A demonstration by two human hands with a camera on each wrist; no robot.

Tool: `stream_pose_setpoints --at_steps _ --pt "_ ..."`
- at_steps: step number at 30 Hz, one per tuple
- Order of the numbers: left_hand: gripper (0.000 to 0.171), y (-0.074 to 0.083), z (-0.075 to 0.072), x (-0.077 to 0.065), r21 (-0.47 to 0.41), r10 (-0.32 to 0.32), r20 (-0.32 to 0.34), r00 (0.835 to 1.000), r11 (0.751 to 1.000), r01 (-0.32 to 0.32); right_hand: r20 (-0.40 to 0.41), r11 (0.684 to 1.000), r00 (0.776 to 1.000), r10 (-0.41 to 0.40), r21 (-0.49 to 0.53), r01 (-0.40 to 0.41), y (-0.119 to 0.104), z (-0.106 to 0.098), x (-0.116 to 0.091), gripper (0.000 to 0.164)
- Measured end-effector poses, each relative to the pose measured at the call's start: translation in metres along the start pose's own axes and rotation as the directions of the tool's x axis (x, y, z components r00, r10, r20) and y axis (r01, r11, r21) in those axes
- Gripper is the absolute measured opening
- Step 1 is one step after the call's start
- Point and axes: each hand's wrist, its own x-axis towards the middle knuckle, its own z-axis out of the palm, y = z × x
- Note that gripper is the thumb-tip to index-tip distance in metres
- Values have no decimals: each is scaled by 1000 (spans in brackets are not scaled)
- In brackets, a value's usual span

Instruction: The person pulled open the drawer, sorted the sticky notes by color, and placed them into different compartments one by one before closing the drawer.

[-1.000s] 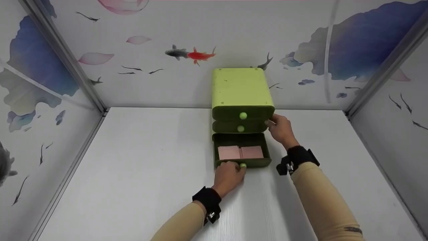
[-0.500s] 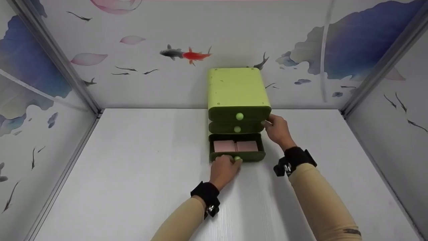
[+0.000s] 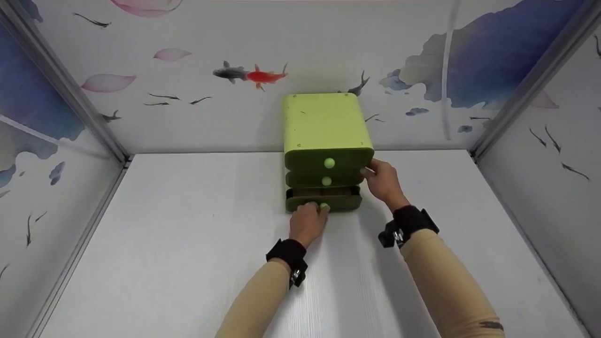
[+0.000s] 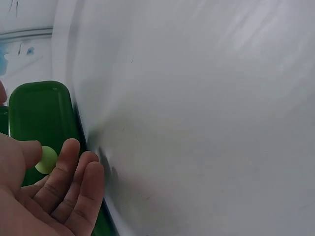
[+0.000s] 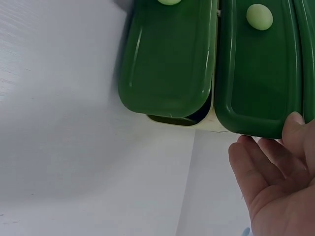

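A light green drawer cabinet (image 3: pixel 324 119) with dark green drawer fronts stands against the back wall. Its bottom drawer (image 3: pixel 345 203) juts slightly forward, and two flat pink pieces (image 3: pixel 307 192) lie inside, mostly hidden by the front. My left hand (image 3: pixel 307 223) pinches this drawer's round knob (image 4: pixel 47 160), thumb on one side and fingers on the other. At the cabinet's right side, my right hand (image 3: pixel 385 180) rests its fingers against the edge of the middle drawer (image 5: pixel 258 73), its thumb touching the front corner.
The cabinet stands on a white table (image 3: pixel 202 244). Behind it rises a back wall (image 3: pixel 197 122) printed with fish and petals. Side panels with metal corner posts (image 3: pixel 80 91) enclose the table left and right.
The bottom drawer has slid inward, away from me, with my left hand following on its knob. The pink pieces are now mostly covered. My right hand keeps its place beside the cabinet.
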Motion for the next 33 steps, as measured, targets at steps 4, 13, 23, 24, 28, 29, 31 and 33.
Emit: stream_pose_setpoints --at_steps 4,13,23,24,28,29,31,33 --pt "42 -1 -2 7 3 -5 15 1000 1000 5 -9 1000 1000 -13 -16 13 -3 2 0 32" --pt "42 -1 -5 23 33 -48 31 998 998 47 0 1000 1000 0 -7 0 -7 1 2 32" --pt "43 3 -3 30 39 -60 59 997 998 57 1 999 1000 31 22 -31 -5 -1 0 34" --pt "44 3 -2 30 41 -61 60 996 997 58 3 999 999 33 26 -33 -4 -1 0 35" --pt "43 1 -1 31 41 -57 45 997 998 55 -2 998 999 37 49 -37 -6 0 0 36" --pt "43 1 -1 31 40 -57 40 998 998 55 -7 998 999 39 50 -39 -6 0 0 36" --pt "43 0 0 31 34 -57 28 998 998 56 -13 998 999 40 49 -39 -7 1 0 36" --pt "44 0 0 31 32 -59 14 998 998 59 -19 998 999 40 40 -40 -8 2 0 36"
